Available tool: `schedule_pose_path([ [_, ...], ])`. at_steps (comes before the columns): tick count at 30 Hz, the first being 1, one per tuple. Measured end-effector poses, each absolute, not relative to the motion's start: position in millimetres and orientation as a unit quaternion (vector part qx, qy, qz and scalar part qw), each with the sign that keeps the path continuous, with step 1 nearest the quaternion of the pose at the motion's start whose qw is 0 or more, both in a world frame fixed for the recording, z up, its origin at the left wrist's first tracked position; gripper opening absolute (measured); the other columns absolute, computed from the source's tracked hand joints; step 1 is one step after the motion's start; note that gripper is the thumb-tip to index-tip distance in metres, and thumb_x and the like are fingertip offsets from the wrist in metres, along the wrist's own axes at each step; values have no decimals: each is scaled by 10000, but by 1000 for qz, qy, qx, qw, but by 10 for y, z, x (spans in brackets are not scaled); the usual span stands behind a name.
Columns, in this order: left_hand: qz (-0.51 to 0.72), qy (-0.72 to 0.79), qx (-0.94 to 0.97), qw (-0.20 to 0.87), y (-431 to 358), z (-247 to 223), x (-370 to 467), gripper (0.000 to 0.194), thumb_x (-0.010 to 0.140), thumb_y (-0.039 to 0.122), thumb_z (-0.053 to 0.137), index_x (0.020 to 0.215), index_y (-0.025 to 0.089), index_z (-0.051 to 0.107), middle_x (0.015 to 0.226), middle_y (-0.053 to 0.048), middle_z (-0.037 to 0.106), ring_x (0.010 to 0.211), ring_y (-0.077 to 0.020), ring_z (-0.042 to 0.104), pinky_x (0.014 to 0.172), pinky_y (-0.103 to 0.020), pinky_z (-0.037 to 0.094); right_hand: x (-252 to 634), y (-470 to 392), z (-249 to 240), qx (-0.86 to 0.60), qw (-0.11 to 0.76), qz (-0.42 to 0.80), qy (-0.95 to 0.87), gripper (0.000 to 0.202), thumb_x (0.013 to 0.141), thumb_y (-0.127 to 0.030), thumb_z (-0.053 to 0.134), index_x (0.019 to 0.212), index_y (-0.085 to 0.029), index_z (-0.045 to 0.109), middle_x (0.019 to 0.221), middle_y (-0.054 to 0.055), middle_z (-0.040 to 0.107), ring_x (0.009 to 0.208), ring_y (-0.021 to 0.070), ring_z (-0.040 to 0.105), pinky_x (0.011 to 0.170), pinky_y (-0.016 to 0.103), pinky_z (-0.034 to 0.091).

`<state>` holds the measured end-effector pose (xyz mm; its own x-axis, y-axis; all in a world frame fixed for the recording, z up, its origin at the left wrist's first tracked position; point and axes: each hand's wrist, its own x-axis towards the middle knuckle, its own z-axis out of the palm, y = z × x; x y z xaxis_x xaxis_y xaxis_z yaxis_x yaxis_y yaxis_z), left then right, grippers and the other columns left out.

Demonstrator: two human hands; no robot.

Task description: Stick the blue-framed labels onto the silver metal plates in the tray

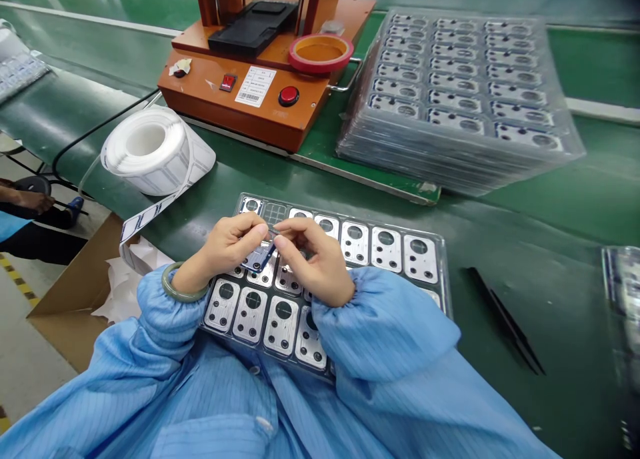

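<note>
Over a clear plastic tray (443, 265) of silvery plates with round holes, my two hands meet at one small flat plate (259, 255) with a blue edge. My left hand (231, 244) pinches it between thumb and fingers. The thumb and forefinger of my right hand (317, 255) are pressed together at its upper right corner; whether they grip the plate or a thin film on it, I cannot make out. One pocket (275, 213) in the tray's back row holds no plate. Both forearms cover part of the tray.
A roll of white labels (150, 149) stands at left, its strip hanging toward a cardboard box (70, 305). Behind is an orange press (235, 99) bearing red tape (321, 53). Stacked filled trays (455, 92) stand at back right. Black tweezers (506, 320) lie right. Another person's hand (35, 201) shows far left.
</note>
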<state>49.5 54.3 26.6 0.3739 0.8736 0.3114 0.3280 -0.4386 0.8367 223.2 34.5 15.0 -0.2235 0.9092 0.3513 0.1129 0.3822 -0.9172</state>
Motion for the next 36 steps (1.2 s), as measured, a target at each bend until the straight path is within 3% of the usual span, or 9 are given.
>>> schedule_pose_path([
  [20, 385, 374, 762, 362, 545, 271, 504, 245, 895, 280, 485, 703, 151, 566, 623, 14, 555, 558, -75, 495, 530, -181, 398, 2228, 379, 252, -427, 442, 553, -563, 341, 789, -510, 640, 714, -183, 575, 563, -35, 517, 487, 96, 500, 481, 234, 397],
  [28, 374, 383, 756, 377, 534, 259, 500, 260, 899, 303, 481, 708, 150, 568, 627, 4, 567, 557, -84, 496, 526, -195, 399, 2230, 386, 238, -426, 441, 548, -570, 256, 815, -406, 616, 701, -184, 560, 554, -38, 517, 485, 90, 493, 480, 226, 385],
  [36, 372, 375, 760, 379, 531, 275, 512, 256, 892, 298, 480, 700, 150, 562, 615, 12, 543, 539, -75, 472, 503, -188, 382, 2237, 399, 224, -445, 420, 532, -585, 270, 796, -415, 611, 679, -182, 541, 579, -26, 525, 508, 92, 473, 480, 228, 388],
])
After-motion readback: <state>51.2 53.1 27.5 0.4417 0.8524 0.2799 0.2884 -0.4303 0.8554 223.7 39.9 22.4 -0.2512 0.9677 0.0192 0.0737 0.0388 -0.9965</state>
